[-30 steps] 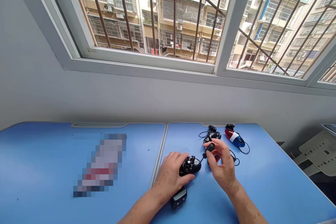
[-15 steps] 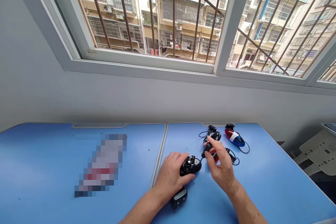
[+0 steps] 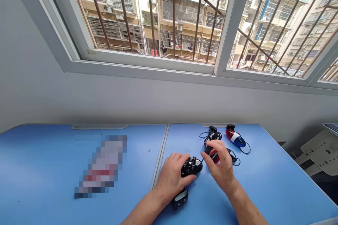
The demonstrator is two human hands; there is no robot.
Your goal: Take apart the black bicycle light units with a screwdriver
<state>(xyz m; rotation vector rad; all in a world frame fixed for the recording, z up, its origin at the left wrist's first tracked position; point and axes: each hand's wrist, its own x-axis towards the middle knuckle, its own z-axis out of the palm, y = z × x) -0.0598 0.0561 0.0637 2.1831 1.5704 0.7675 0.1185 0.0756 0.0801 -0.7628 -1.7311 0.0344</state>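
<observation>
Below a barred window [image 3: 148,61], a blue desk [image 3: 190,137] is occupied by a red-and-blue lamp [image 3: 236,139], a black unit [image 3: 212,136] and a black box [image 3: 180,199]. The left hand [image 3: 171,175] is closed around a black device [image 3: 191,166], which is held on the desk just beyond the box. The right hand [image 3: 220,165] has been shifted, half open, over a small plug [image 3: 208,149], which a thin cable [image 3: 202,160] appears to join to the device; whether the plug is gripped cannot be told.

Hands [image 3: 171,179] among bicycle siren lights [image 3: 235,138]
</observation>
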